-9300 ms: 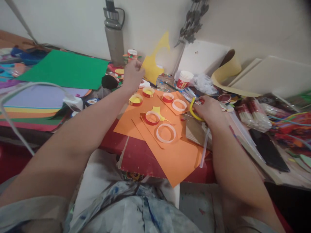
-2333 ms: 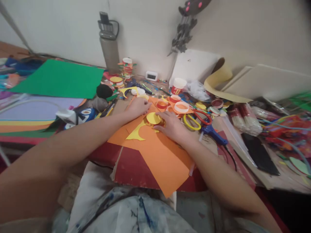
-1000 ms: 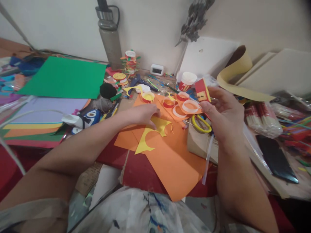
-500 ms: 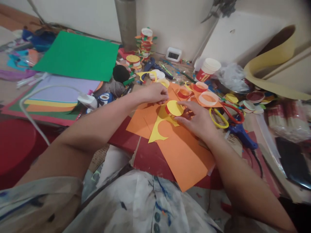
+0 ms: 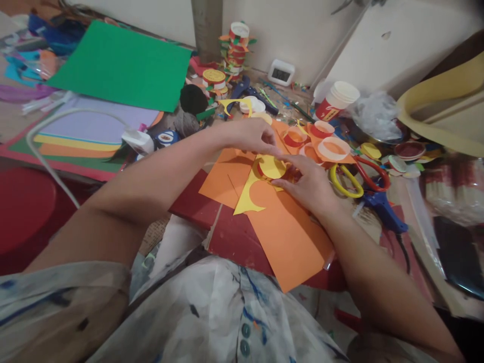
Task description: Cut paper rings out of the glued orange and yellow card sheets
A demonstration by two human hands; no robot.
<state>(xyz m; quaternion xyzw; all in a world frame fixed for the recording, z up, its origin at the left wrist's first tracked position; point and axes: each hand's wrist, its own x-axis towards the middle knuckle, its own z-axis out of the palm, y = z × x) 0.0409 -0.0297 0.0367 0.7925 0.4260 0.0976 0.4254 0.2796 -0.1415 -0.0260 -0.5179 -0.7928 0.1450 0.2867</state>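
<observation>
A short red paper-cup ring topped with a yellow paper disc [image 5: 274, 168] rests above the orange sheets. My right hand [image 5: 310, 182] grips its right side between thumb and fingers. My left hand [image 5: 255, 135] is curled, its fingertips brought together just over the far edge of the disc, close to my right fingertips; what they pinch, if anything, is hidden. Under the ring lies a yellow paper offcut [image 5: 246, 200] with a round bite cut out. Orange paper sheets [image 5: 291, 237] spread below it on the red table edge [image 5: 238, 241].
Scissors with yellow and red handles [image 5: 347, 182] and a blue glue gun [image 5: 387, 212] lie right. Behind stand several cut cup rings [image 5: 335, 148], stacked paper cups [image 5: 338, 100], a small clock [image 5: 281, 73] and a decorated cup tower [image 5: 237, 50]. Green paper [image 5: 124, 65] lies left.
My left hand has moved right, from beside the ring to over its far edge. My right hand stays on the ring. The camera view has shifted slightly.
</observation>
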